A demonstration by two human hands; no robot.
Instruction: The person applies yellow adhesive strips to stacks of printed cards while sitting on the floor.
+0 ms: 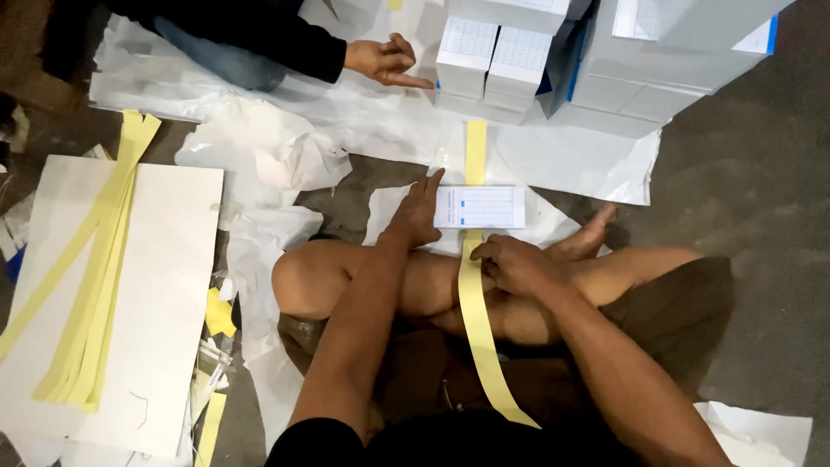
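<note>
Seated cross-legged on the floor, seen from above. A small white pack [480, 207] lies on crumpled white paper [553, 160] just ahead of the knees, set crosswise over a long yellow strip [475, 298]. The strip runs from the lap, under the pack, and out beyond its far side toward the stacked boxes.

Left hand [417, 212]: flat, fingers extended, pressing beside and against the pack's left end, steadying it. Grips nothing.

Right hand [512, 264]: curled, fingers pinching the strip just below the pack's near edge.

Progress, as judged: the pack sits centred on the strip, but both strip ends lie flat and unfolded. Nothing wraps over the top yet, so banding of this pack looks barely begun.

Finished side: white boxes [493, 56] stand stacked at top, touching larger white cartons [657, 60]; whether they are banded cannot be told.

Supply side: a bundle of spare strips [86, 285] lies on a white board [164, 303] at left, well apart, so plenty remains.

Another person's hand [385, 60], dark sleeve, points at the stack, near it
</note>
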